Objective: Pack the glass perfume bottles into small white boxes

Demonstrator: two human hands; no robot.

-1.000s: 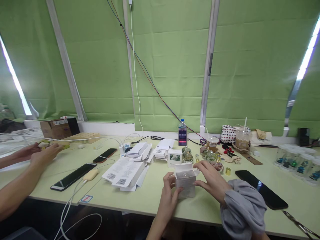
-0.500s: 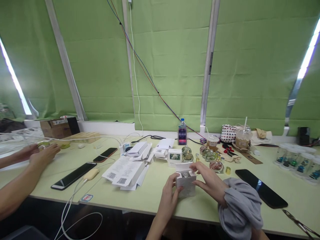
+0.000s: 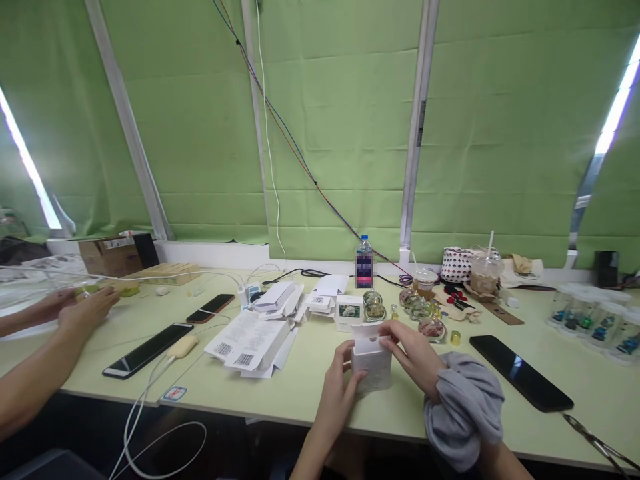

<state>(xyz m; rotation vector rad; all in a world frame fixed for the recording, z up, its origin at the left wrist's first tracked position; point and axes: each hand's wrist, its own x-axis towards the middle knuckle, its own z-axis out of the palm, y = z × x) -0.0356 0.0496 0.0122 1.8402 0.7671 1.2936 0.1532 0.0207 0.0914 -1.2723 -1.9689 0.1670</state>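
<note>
A small white carton (image 3: 372,368) stands on the pale green table (image 3: 310,393) right in front of me. My left hand (image 3: 340,390) grips its left side. My right hand (image 3: 414,357), in a grey sleeve, pinches the carton's top flap (image 3: 366,331), which stands up over the opening. Just behind the carton are another white box with a flower picture (image 3: 349,313) and several small round glass bottles (image 3: 374,309).
Flattened white cartons with barcodes (image 3: 253,343) lie left of me. Black phones (image 3: 520,381) (image 3: 148,350) (image 3: 211,308) lie on the table. A water bottle (image 3: 365,271), iced drinks (image 3: 483,275) and clear jars (image 3: 595,325) stand at the back. Another person's hands (image 3: 87,310) work at far left.
My right hand has drawn in from the carton's right side to its top and now holds the flap. The bottle top seen in the opening is now hidden.
</note>
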